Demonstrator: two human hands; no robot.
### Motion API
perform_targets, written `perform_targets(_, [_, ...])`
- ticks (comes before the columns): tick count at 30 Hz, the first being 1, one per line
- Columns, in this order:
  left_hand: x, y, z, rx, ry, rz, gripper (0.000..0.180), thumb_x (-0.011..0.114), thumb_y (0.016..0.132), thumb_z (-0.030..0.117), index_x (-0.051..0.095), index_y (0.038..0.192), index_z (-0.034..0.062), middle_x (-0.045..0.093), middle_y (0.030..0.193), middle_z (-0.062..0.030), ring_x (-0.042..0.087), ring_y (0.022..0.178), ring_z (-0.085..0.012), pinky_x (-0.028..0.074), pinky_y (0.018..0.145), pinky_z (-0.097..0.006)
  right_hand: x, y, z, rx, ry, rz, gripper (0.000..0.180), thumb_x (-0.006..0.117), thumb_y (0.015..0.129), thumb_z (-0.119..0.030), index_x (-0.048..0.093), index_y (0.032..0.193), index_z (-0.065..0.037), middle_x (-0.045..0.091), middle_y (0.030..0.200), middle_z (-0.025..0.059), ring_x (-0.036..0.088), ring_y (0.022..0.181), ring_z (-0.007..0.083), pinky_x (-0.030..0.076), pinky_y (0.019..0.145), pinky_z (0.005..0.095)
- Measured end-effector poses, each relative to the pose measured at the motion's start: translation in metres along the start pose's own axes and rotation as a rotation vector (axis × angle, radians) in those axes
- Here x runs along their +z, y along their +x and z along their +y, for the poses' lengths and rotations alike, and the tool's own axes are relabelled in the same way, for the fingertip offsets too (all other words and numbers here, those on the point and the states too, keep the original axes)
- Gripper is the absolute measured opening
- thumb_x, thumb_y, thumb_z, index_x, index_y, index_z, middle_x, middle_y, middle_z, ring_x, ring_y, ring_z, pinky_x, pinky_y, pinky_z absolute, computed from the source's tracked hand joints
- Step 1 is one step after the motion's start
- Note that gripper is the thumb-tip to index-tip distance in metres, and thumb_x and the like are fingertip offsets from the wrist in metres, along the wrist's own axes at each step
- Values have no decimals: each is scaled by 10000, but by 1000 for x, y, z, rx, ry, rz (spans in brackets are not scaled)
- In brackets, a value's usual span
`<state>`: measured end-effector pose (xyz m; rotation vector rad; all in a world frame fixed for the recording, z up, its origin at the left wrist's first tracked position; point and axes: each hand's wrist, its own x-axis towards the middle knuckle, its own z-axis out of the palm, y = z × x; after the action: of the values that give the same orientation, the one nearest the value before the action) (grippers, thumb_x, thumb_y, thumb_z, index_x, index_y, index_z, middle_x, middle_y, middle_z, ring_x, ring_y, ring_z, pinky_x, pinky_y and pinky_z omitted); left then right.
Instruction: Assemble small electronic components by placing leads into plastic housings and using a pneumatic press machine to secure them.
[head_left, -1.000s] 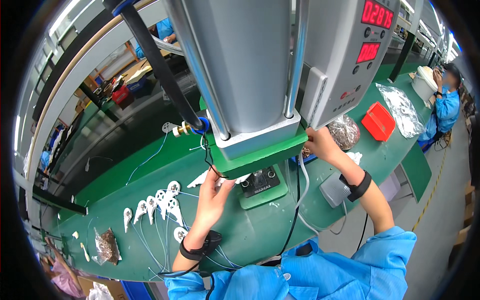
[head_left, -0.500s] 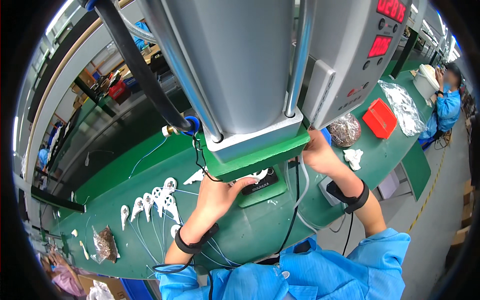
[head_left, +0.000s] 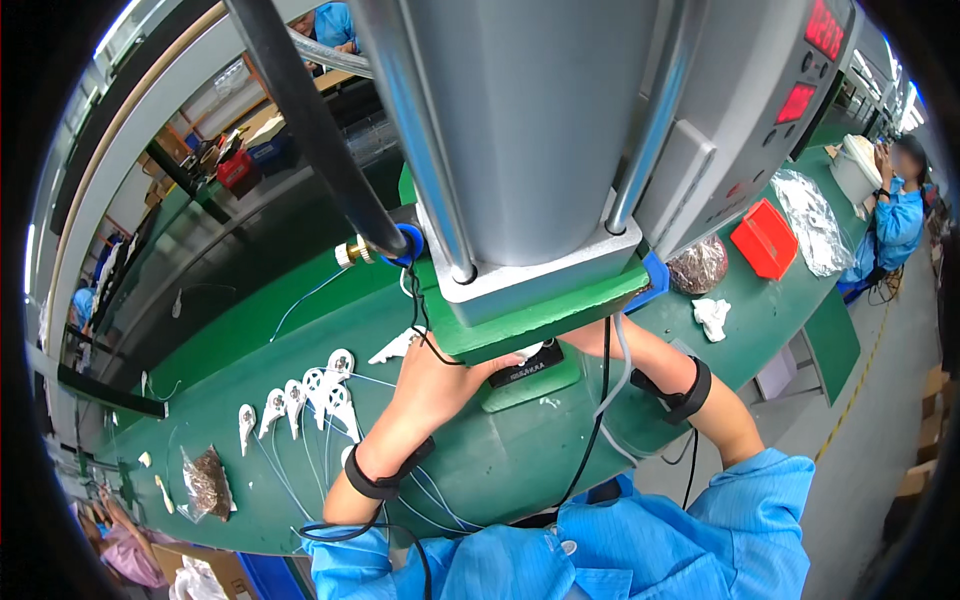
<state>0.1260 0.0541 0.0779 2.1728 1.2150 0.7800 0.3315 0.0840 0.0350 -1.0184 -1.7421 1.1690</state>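
Note:
A grey press with a green plate stands before me, over a black block on a green base. My left hand reaches in from the left. Its thumb lies against a small white plastic part at the block; the plate hides its other fingers. Under the plate's right side is my right hand, its fingers out of sight, so I cannot see what it holds. Left of my left hand lie several white plastic parts with thin blue-grey wires. Another white part sits just behind it.
A blue bin, a bag of small parts, a red bin and crumpled white material lie to the right. Cables hang beside my right forearm. Another bag is at the left. A co-worker sits far right.
My right hand has moved left, from beside the press near the blue bin to under the plate. My left hand is slightly farther right. The view has shifted a little.

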Motion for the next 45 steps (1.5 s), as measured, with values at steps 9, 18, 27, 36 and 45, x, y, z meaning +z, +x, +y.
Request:
perform_targets(9, [5,-1,-10,86,27,75,289,711,710,298,654,869,63,638,717,-109,612,655,-306,477,581,-358,6,-2,6,-100,-198,1,317,653,712,-113,568,991,10,587,865,108,542,721,154,452,644,288])
perform_targets(18, [6,-2,-8,7,105,53,334,713,703,350,655,862,62,616,643,-116,604,603,-300,469,541,-353,2,-3,6,-97,-163,-25,285,651,737,-116,569,987,-5,572,748,78,533,696,139,451,608,283])
perform_targets(27, [4,-16,-2,-94,75,-56,228,565,842,257,622,897,43,605,701,-163,581,646,-356,454,578,-407,-51,-104,-26,-165,-517,664,418,588,766,-17,479,1168,9,492,883,96,457,590,132,392,530,274])
perform_targets(36, [11,-17,-10,-95,-118,-51,246,534,857,229,561,1023,48,569,643,-199,558,619,-364,424,551,-396,-46,-139,48,24,-807,601,435,567,763,21,437,1177,-16,478,852,82,399,487,122,351,467,250])
perform_targets(45, [-3,-18,-21,-135,-320,-54,311,535,850,173,548,1146,76,473,527,-127,428,452,-178,359,474,-318,-47,-140,49,55,-858,474,401,586,772,-39,454,1151,-35,513,848,96,491,497,203,402,471,326])
